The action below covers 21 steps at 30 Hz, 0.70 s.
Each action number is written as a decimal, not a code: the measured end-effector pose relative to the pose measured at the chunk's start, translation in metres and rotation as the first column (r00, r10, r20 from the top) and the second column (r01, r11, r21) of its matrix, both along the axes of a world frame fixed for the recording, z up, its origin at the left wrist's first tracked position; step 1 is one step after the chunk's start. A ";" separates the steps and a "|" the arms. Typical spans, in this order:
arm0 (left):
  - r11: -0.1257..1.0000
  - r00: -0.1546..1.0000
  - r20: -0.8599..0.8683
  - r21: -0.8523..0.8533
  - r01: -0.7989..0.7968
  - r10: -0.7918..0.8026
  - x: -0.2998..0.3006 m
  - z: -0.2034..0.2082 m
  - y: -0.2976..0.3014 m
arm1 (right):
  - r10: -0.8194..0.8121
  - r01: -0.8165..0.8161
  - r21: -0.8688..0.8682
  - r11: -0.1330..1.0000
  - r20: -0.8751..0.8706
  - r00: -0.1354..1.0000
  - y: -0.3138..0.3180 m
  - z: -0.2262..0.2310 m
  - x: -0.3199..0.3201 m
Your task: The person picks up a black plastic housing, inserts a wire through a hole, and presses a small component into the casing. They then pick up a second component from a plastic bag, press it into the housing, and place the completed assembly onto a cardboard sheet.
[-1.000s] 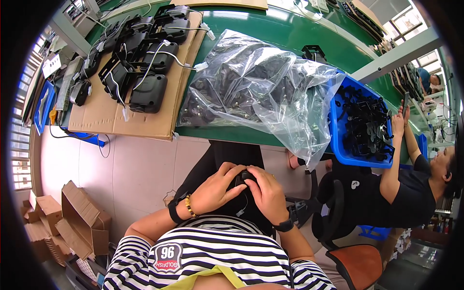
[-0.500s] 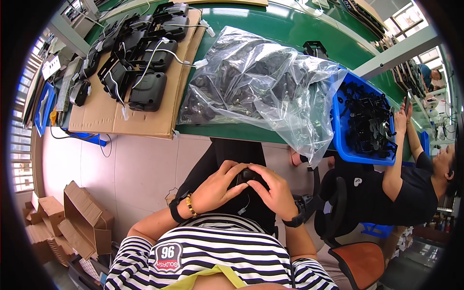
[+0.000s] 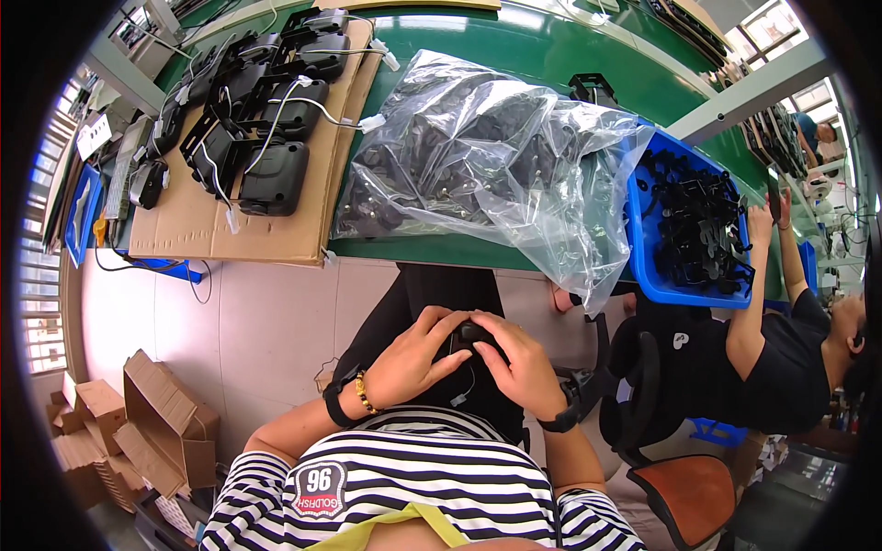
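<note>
Over my lap, my left hand (image 3: 413,360) and my right hand (image 3: 521,369) close round a small black plastic housing (image 3: 470,336). Only part of it shows between my fingertips; its underside is hidden, and dark trousers behind it blur its outline. Below my hands dangles a thin cable with a white connector (image 3: 459,400). Ahead on the green table (image 3: 441,33) lies a large clear plastic bag (image 3: 478,156) full of dark parts. Left of the bag, black housings (image 3: 275,176) with brackets and white cables stand in rows on a cardboard sheet (image 3: 184,225).
A blue bin (image 3: 643,262) of black brackets (image 3: 694,220) sits at the table's right. Beside it a co-worker (image 3: 781,367) in black raises both hands. An orange-seated chair (image 3: 684,500) is at lower right; open cardboard boxes (image 3: 165,413) lie at lower left.
The view has shifted slightly, so the table things appear a little further left. My hands keep nearly the same hold on the black housing.
</note>
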<state>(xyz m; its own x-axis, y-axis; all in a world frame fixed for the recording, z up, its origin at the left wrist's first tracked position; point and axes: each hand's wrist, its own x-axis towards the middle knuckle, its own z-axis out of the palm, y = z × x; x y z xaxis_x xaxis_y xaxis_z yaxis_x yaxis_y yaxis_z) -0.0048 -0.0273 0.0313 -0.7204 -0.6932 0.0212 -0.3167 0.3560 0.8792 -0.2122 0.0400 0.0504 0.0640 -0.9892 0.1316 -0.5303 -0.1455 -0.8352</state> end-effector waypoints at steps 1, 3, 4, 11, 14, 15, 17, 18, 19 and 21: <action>1.000 1.000 0.015 0.005 -0.006 0.006 -0.001 0.001 0.000 | -0.040 0.039 -0.023 0.999 -0.038 0.998 0.001 -0.006 0.004; 1.000 1.000 0.028 0.010 -0.012 0.011 -0.004 0.002 -0.001 | -0.122 0.115 -0.073 0.991 -0.109 0.986 0.001 -0.014 0.010; 1.000 1.000 0.023 0.014 -0.007 0.007 -0.003 0.002 -0.002 | -0.122 0.114 -0.071 0.991 -0.107 0.987 0.002 -0.012 0.010; 1.000 1.000 0.008 -0.013 -0.002 0.002 -0.003 0.004 0.001 | -0.026 0.026 0.006 1.000 0.006 1.000 0.002 -0.003 -0.001; 1.000 1.000 0.003 0.020 -0.006 0.005 -0.001 0.000 0.000 | -0.097 0.094 -0.038 0.995 -0.072 0.993 0.004 -0.010 0.012; 1.000 1.000 0.004 0.021 -0.007 0.007 -0.001 0.001 -0.001 | -0.131 0.125 -0.062 0.990 -0.107 0.986 0.003 -0.010 0.016; 0.999 1.000 0.002 0.035 0.003 -0.003 0.000 0.003 -0.003 | -0.083 0.081 -0.029 0.996 -0.070 0.994 0.002 -0.006 0.006; 0.999 1.000 0.002 0.043 0.008 -0.008 0.000 0.003 -0.003 | -0.038 0.038 0.002 0.999 -0.033 0.999 0.001 -0.003 0.000; 0.999 1.000 0.000 0.042 0.011 -0.011 -0.001 0.003 -0.003 | 0.003 -0.003 0.027 1.000 0.002 1.000 0.001 0.001 -0.004; 1.000 1.000 0.009 -0.001 -0.003 0.003 -0.002 0.002 0.000 | -0.034 0.035 0.007 0.999 -0.040 0.999 0.002 -0.005 0.003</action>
<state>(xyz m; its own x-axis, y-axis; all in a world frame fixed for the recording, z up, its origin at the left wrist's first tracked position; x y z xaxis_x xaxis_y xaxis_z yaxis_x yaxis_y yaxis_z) -0.0069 -0.0272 0.0336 -0.7182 -0.6957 0.0153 -0.3261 0.3559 0.8758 -0.2092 0.0422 0.0452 0.0349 -0.9919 0.1219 -0.5677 -0.1201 -0.8144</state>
